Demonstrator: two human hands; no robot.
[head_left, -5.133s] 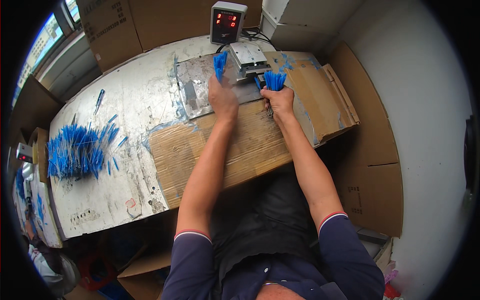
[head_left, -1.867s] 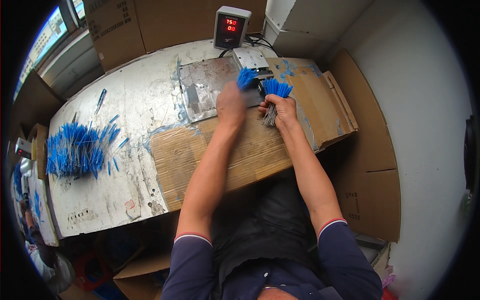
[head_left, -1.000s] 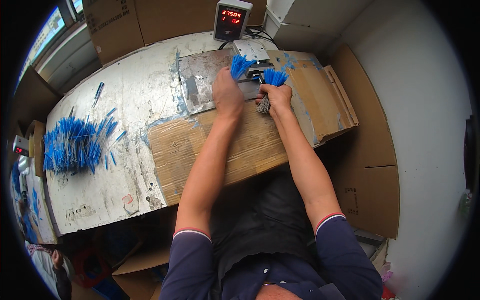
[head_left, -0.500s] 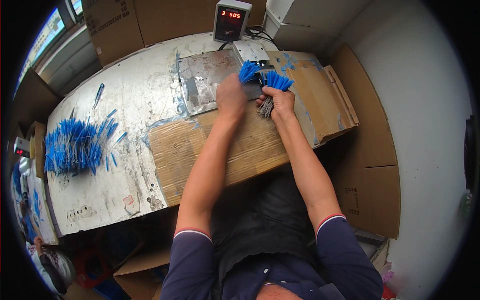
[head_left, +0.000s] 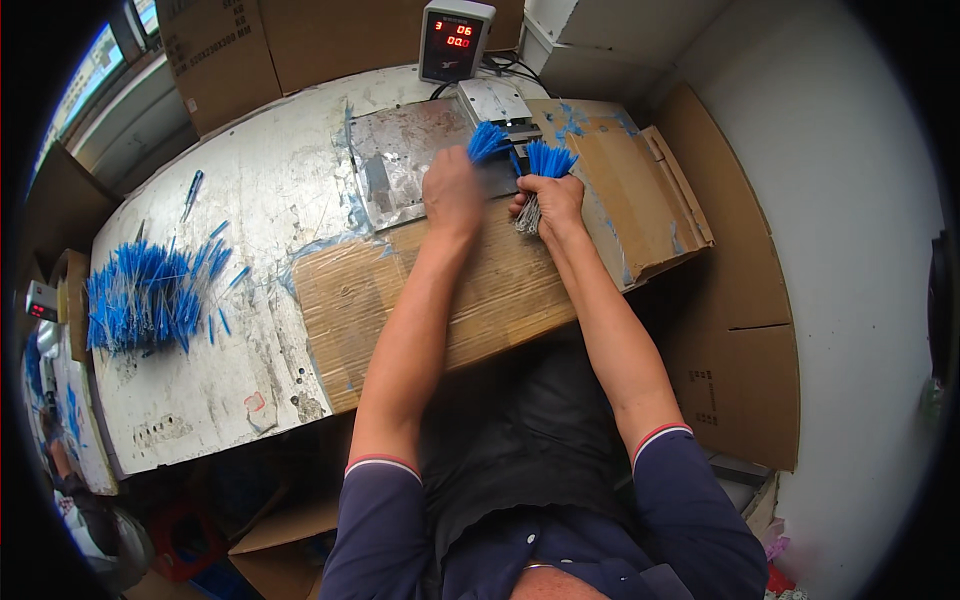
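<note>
Grasping a blue bundle (head_left: 488, 142) in the fingers (head_left: 448, 163) of the left hand (head_left: 454, 192), blurred in part, above the metal plate (head_left: 400, 155). Clutching a second bundle (head_left: 549, 160) in the fingers of the right hand (head_left: 558, 197), with blue ends up and pale ends below, just in front of the machine (head_left: 494, 104). Holding both forearms (head_left: 604, 310) over the cardboard (head_left: 345, 310). Having a large blue pile (head_left: 150, 295) well to the left on the worktop (head_left: 265, 190), near a pen (head_left: 193, 195). Facing a display (head_left: 455, 42) with lit red digits behind the machine.
</note>
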